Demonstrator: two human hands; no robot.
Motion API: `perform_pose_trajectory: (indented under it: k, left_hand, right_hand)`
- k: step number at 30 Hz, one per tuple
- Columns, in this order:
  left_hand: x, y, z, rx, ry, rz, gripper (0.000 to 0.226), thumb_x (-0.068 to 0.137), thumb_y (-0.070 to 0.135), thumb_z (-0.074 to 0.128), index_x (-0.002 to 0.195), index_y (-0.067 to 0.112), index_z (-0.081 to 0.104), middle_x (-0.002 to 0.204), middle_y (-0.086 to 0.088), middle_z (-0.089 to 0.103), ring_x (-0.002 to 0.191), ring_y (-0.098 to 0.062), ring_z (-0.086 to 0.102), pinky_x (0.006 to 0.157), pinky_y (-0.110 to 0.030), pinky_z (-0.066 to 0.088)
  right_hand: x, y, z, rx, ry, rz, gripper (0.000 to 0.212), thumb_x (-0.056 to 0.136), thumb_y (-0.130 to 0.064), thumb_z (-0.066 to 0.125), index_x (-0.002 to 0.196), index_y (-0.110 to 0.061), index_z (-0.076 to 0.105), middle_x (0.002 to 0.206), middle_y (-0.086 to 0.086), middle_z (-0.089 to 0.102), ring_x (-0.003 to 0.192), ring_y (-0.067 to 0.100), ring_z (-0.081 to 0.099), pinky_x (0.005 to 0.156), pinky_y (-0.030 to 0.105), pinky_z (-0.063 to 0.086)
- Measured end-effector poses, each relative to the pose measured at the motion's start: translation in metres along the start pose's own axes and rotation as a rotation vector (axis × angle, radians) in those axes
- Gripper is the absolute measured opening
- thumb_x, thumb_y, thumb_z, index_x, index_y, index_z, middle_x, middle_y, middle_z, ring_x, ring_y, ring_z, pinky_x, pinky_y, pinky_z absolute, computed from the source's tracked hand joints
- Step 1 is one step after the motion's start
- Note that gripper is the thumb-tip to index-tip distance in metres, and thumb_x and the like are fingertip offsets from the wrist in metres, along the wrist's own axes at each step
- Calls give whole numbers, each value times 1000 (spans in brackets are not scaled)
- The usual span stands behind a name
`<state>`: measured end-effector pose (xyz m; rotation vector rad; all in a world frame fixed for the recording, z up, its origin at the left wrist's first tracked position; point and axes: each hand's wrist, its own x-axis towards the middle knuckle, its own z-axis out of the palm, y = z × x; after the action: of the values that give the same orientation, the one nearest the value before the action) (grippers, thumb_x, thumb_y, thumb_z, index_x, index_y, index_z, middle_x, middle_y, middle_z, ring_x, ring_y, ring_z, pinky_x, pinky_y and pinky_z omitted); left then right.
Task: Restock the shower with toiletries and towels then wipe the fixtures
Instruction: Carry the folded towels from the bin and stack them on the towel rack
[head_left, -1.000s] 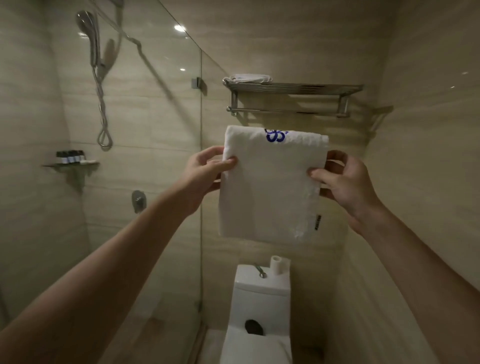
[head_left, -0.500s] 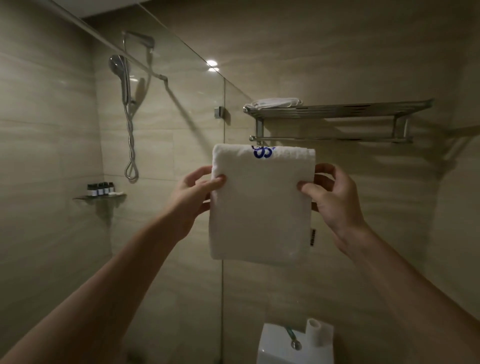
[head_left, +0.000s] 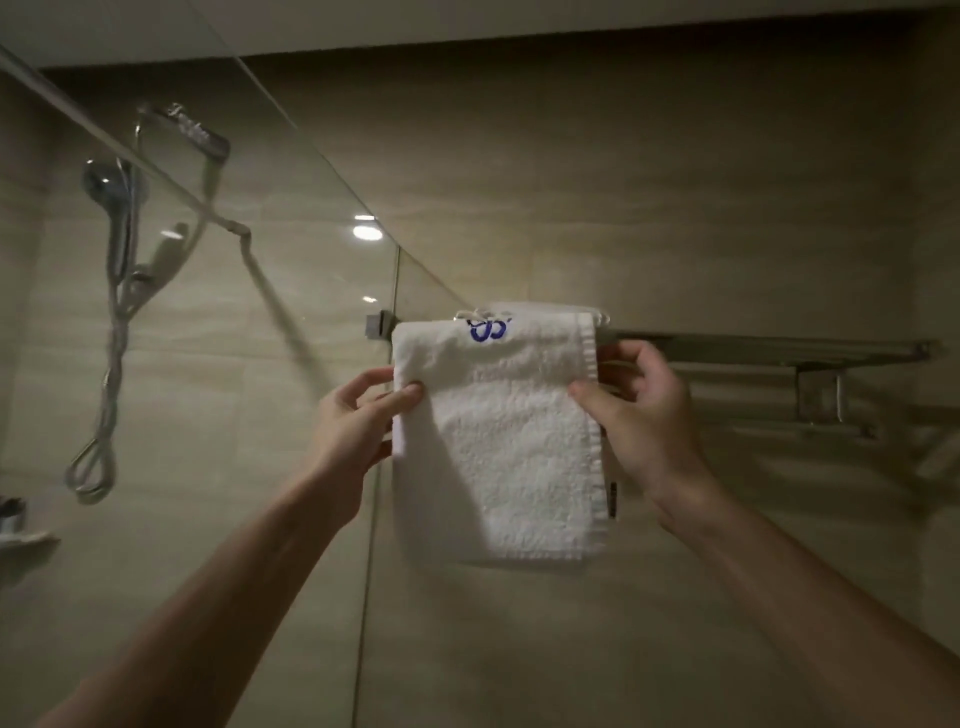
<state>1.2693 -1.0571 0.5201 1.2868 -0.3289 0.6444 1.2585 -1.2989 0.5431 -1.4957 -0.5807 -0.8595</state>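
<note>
A folded white towel (head_left: 514, 452) with a blue embroidered mark near its top hangs between both hands at the height of the metal towel rack (head_left: 769, 348) on the back wall. My left hand (head_left: 358, 421) pinches its left edge and my right hand (head_left: 639, 410) pinches its right edge. The towel's top covers the rack's left end, where another folded white cloth (head_left: 540, 307) just peeks out behind it. I cannot tell whether the held towel touches the rack.
A glass shower partition (head_left: 311, 291) stands left of the towel, fixed to the wall by a clamp (head_left: 378, 326). Behind it hang a hand shower (head_left: 117, 218) with its hose and an overhead shower head (head_left: 192, 132). A corner shelf (head_left: 26, 540) with small bottles shows at far left.
Both hands have raised the towel from below the rack up to the rack's level. The view has tilted upward, so the toilet has left the frame.
</note>
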Motion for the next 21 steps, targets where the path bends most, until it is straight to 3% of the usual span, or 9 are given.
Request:
perform_pose_trajectory:
  k: [5, 8, 10, 13, 17, 21]
  left_hand:
    - [104, 28, 16, 6, -58, 137, 22, 88, 20, 73, 109, 18, 69, 98, 0, 74, 79, -12, 72, 54, -20, 54]
    - [154, 47, 32, 31, -84, 218, 23, 87, 22, 73, 109, 19, 70, 100, -2, 73, 83, -16, 71, 55, -22, 54]
    - [181, 58, 46, 42, -79, 254, 22, 86, 23, 74, 108, 19, 71, 108, -7, 73, 94, -21, 71, 66, -30, 60]
    - [210, 71, 67, 28, -48, 257, 17, 85, 24, 77, 101, 25, 72, 105, -1, 73, 95, -18, 71, 84, -36, 60]
    - [238, 79, 90, 12, -61, 246, 17, 86, 22, 77, 102, 23, 70, 105, -1, 70, 92, -18, 70, 79, -35, 61]
    - [260, 89, 107, 18, -136, 252, 30, 87, 21, 75, 116, 18, 67, 109, -3, 70, 95, -19, 71, 68, -31, 61]
  right_hand:
    - [99, -9, 30, -48, 68, -106, 30, 86, -10, 75, 111, -17, 61, 103, 3, 74, 93, 19, 73, 86, 44, 61]
    - [141, -17, 35, -43, 122, -171, 29, 86, -10, 75, 111, -17, 61, 99, 0, 74, 88, 16, 74, 82, 39, 63]
    - [162, -20, 36, -33, 153, -202, 31, 85, -10, 75, 112, -16, 61, 98, 0, 74, 87, 15, 75, 79, 34, 63]
    - [192, -21, 34, -43, 172, -207, 33, 84, -10, 76, 112, -16, 59, 99, 0, 74, 86, 15, 75, 75, 31, 63]
    - [229, -23, 28, -116, 187, -213, 32, 85, -10, 74, 112, -18, 58, 102, -2, 70, 88, 13, 72, 74, 30, 63]
    - [266, -24, 23, -158, 273, -192, 29, 82, -8, 74, 106, -17, 62, 98, 0, 71, 84, 16, 73, 69, 34, 64]
